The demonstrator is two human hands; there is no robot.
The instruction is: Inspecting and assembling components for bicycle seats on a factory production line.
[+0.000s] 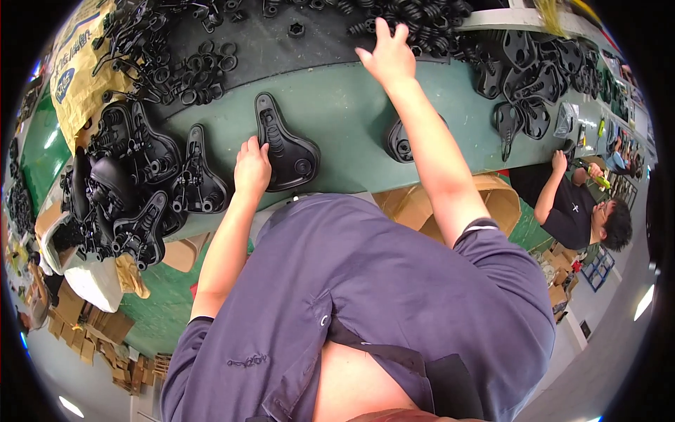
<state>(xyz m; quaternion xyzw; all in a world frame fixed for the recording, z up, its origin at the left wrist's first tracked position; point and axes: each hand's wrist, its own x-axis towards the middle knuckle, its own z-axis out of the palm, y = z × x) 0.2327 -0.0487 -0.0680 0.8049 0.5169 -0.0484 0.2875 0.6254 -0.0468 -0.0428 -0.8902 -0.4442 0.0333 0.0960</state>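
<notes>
A black bicycle saddle (290, 156) lies underside up on the green table, its narrow nose pointing away from me. Curled fingers of my left hand (252, 166) hold its left edge, with the thumb at the rim. My right hand (391, 58) is stretched far forward, fingers spread, at the edge of a heap of black coil springs (430, 24). Nothing shows between those fingers, though the tips are close to the springs. Under my right forearm, partly hidden, lies another black saddle (399, 141). A further saddle with fittings (200, 172) rests left of my left hand.
Many saddles (151, 144) crowd the left side, and more saddle shells (524, 74) are piled at the right. Black rings (200, 74) and a single small part (296, 29) lie on the dark mat (264, 63). A co-worker (573, 214) works at the right, beyond a cardboard box (498, 200).
</notes>
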